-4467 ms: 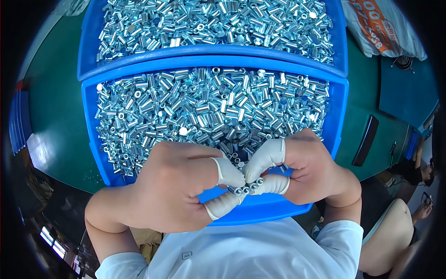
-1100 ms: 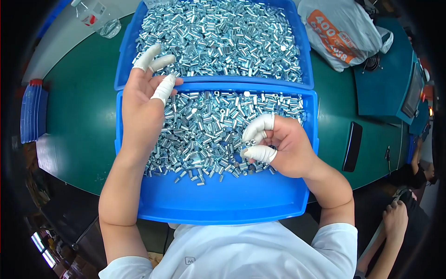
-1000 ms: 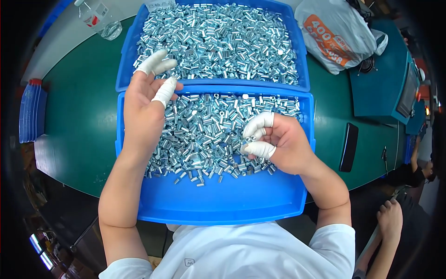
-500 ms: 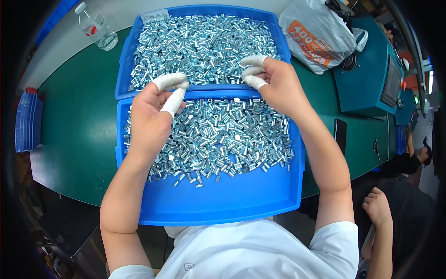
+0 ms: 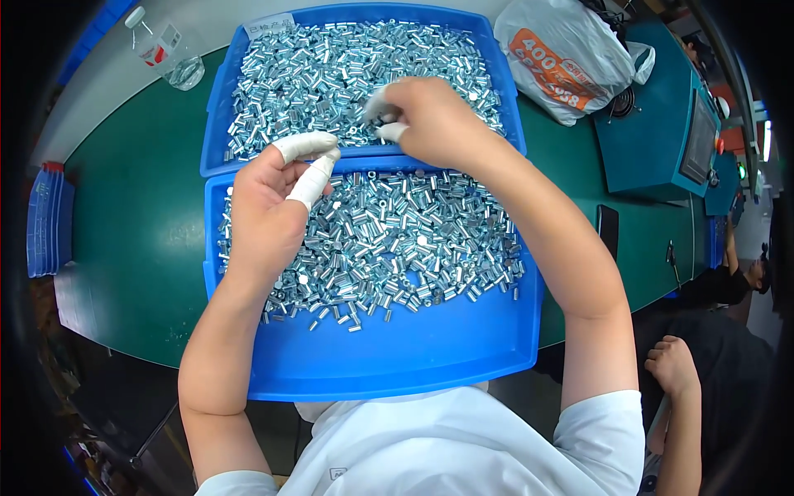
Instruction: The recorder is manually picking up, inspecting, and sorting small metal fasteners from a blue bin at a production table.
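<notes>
My left hand [image 5: 269, 198] is over the left side, where the two trays meet. White coverings wrap its thumb and index finger, whose tips press together; anything pinched between them is too small to make out. My right hand [image 5: 434, 120] reaches over the far blue tray [image 5: 217, 124], low above the small silvery metal sleeves [image 5: 306, 78] that fill it. Its covered fingertips are smeared by motion, so their grip is unclear. Beneath my wrists lies the near blue tray [image 5: 389, 360], with more metal sleeves [image 5: 389, 231] spread across its far part.
On the green table [image 5: 124, 223] stand a clear plastic bottle [image 5: 169, 54], stacked blue bins [image 5: 50, 219], a white plastic bag [image 5: 566, 58] and a teal machine with a screen [image 5: 653, 124]. A dark phone [image 5: 608, 231] lies right of the trays. Another person's hand [image 5: 674, 364] shows at the lower right.
My right hand has swung left across the far tray, closer to my left hand. The left hand keeps its pinch almost in place. The view has shifted slightly.
</notes>
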A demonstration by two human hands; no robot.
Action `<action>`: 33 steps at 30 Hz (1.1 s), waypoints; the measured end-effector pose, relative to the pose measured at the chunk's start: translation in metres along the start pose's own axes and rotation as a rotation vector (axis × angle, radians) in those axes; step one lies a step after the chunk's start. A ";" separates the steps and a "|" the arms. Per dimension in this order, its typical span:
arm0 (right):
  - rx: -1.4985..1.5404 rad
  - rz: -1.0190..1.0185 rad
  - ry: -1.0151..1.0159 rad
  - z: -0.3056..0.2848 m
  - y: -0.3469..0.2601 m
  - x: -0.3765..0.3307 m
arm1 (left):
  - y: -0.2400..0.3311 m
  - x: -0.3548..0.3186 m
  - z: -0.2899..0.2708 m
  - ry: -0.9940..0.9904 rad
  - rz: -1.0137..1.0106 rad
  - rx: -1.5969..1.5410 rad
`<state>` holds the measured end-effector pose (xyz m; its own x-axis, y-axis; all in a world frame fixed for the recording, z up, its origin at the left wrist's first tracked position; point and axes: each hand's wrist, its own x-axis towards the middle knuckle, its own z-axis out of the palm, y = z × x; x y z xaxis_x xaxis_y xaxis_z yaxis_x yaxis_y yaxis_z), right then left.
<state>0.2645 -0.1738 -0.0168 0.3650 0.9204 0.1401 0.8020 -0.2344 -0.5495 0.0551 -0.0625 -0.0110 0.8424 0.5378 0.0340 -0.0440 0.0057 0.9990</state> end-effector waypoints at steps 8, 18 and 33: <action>-0.021 -0.219 0.034 0.037 -0.005 0.072 | -0.002 -0.001 0.009 -0.017 -0.043 0.026; 0.046 -0.413 -0.163 0.048 -0.027 0.099 | -0.001 -0.011 0.005 -0.106 0.264 0.274; -0.167 -0.403 -0.049 0.065 -0.018 0.159 | 0.005 -0.015 0.012 -0.061 0.386 0.188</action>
<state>0.2772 -0.0028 -0.0382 -0.0125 0.9615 0.2745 0.9426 0.1030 -0.3177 0.0489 -0.0809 -0.0061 0.8140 0.4196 0.4017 -0.2681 -0.3422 0.9006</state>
